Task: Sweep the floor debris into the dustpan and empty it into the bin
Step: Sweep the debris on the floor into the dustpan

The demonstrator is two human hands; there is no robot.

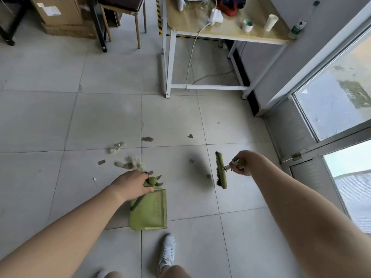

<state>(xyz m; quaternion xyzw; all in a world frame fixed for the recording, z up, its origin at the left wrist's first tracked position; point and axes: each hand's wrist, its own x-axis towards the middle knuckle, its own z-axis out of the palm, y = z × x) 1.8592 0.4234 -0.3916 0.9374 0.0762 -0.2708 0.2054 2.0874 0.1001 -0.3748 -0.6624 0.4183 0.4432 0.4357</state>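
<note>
My left hand [131, 185] grips the top of the handle of a green dustpan [149, 212], whose pan sits low over the grey tiles in front of my white shoe. My right hand [242, 162] holds the handle of a green broom [220, 170]; its dark-bristled head hangs just above the floor, right of the dustpan. Scraps of paper and cardboard [128, 162] lie scattered on the tiles beyond my left hand, with more brown bits [147, 139] farther out and a small piece [192, 160] near the broom. No bin is in view.
A white-framed table [170, 63] with a trailing cable stands ahead on the right. A chair [122, 9] and cardboard boxes [62, 15] stand at the back left. A glass door [329, 101] and its frame run along the right side.
</note>
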